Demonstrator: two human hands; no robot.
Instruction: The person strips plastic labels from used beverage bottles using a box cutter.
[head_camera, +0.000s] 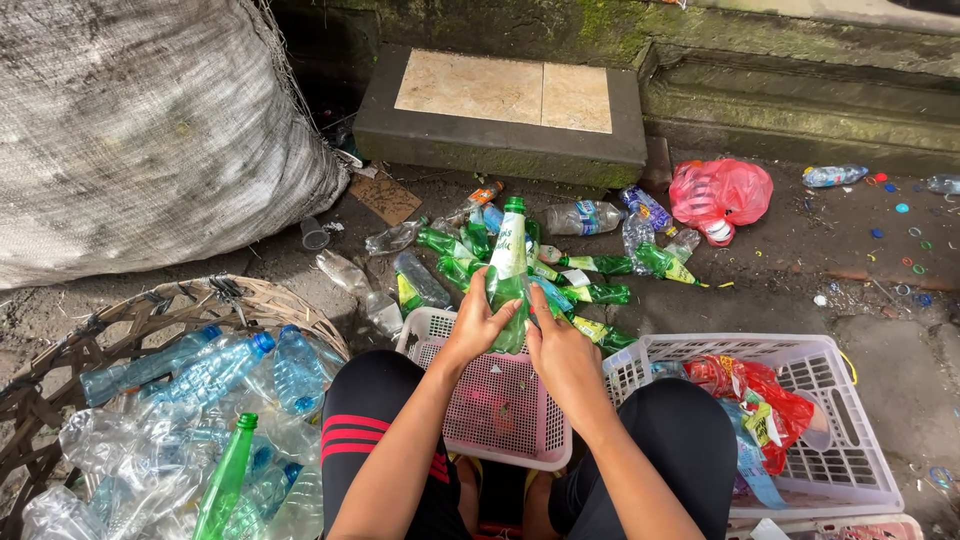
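Green plastic bottle (509, 285), capped and upright, sits clasped between left hand (478, 322) and right hand (556, 345), both closed around it above the pink slotted basket's (500, 405) far edge, steadying it.

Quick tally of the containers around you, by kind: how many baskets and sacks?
Woven basket, holding clear and blue bottles: 1
Pink plastic basket, under the green bottle gripped by left hand and right hand: 1
White plastic basket: 1
Large woven sack: 1
Total: 4
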